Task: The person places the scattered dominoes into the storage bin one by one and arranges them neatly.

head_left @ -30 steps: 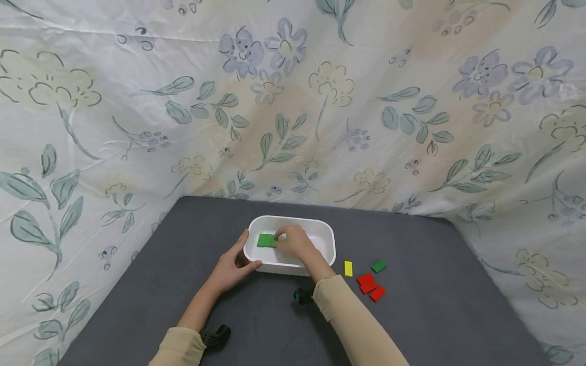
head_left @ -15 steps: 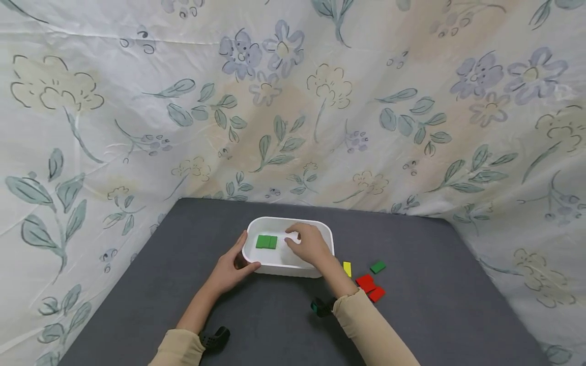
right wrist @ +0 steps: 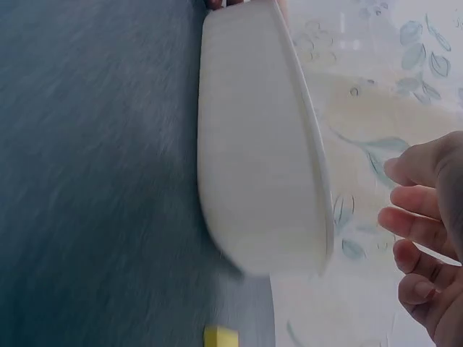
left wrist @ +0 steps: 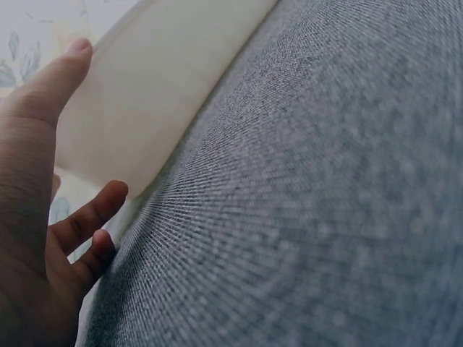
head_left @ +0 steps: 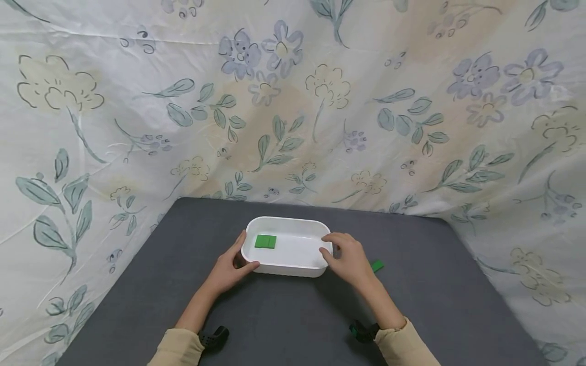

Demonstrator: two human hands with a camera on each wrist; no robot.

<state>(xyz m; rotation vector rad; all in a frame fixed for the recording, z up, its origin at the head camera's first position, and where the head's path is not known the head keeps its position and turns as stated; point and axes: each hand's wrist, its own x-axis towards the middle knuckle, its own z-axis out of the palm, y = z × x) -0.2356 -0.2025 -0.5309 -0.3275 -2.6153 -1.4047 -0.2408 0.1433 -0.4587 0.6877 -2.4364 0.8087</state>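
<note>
A white plastic tub stands on the dark grey cloth. On its floor, toward the left, two green tiles lie flat side by side. My left hand holds the tub's left end, thumb at the near corner and fingers along the left side. At the right end, my right hand hovers with thumb and fingers loosely bent and apart, nothing between them. The right wrist view shows that hand raised above the tub's rim level.
A loose green tile peeks out beyond my right wrist. The yellow piece shows at the bottom of the right wrist view. My right hand and forearm hide the red tiles. A floral curtain hangs behind the table.
My right hand has let go of the right-hand green tile inside the tub and moved right, past the tub's right rim. It now covers the red and yellow tiles. The left hand stays put.
</note>
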